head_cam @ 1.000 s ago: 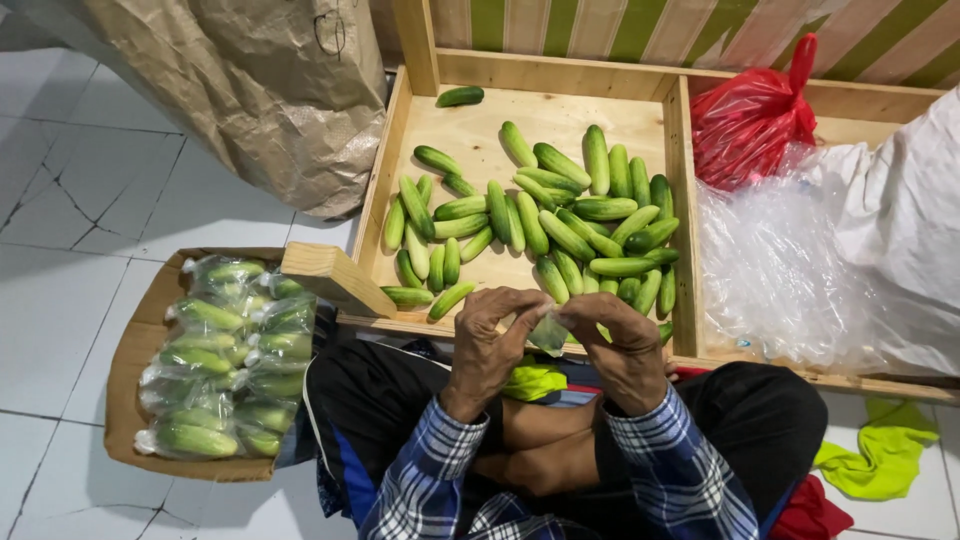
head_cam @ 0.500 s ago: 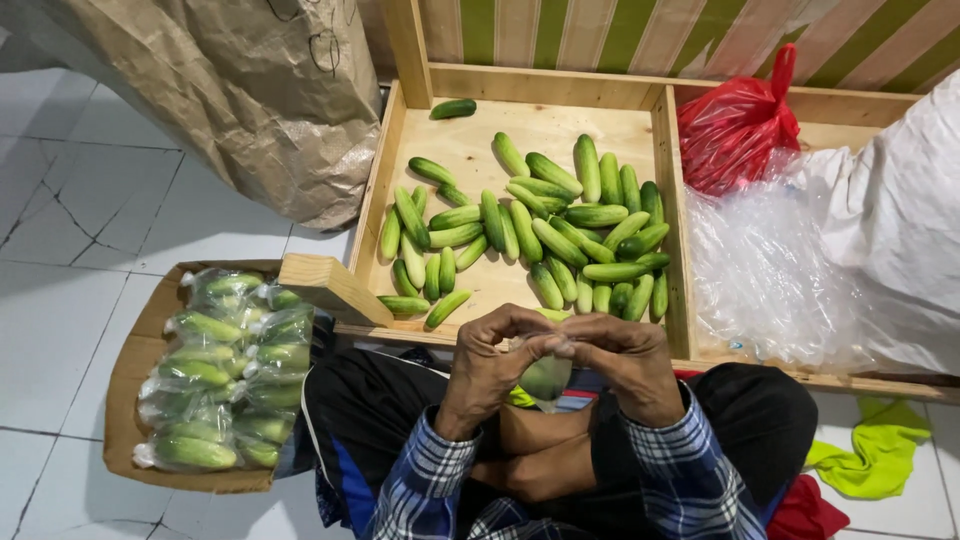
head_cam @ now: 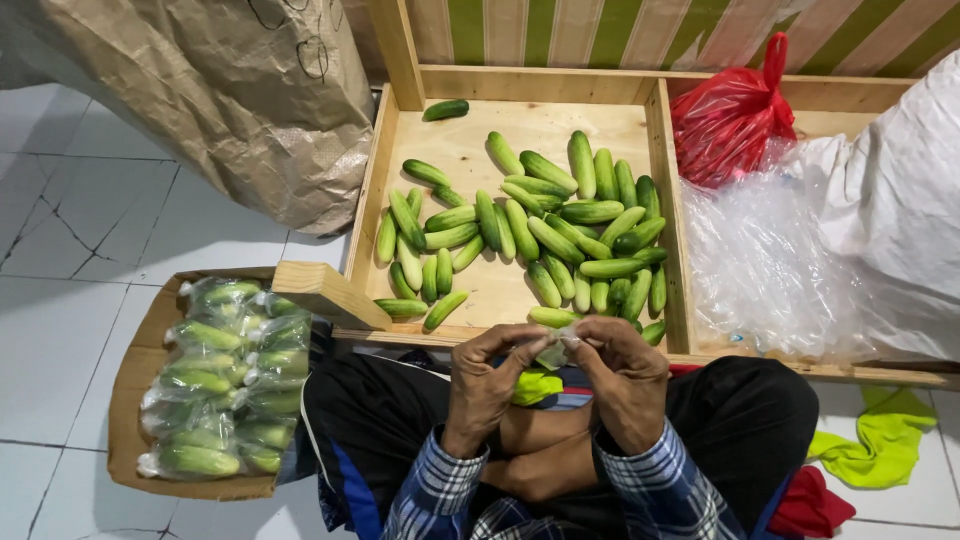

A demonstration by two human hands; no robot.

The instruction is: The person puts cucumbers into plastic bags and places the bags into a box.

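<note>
Pinching a small clear plastic bag [head_cam: 553, 350] between the fingertips of both the left hand [head_cam: 487, 385] and the right hand [head_cam: 622, 375], the person holds it over the lap, touching both hands equally, just short of the cucumbers [head_cam: 545, 235] lying ahead in the wooden tray [head_cam: 372, 190].

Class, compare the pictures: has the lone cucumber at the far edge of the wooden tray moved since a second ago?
No. The lone cucumber lies in the same spot by the back wall of the wooden tray, apart from the main pile.
</note>
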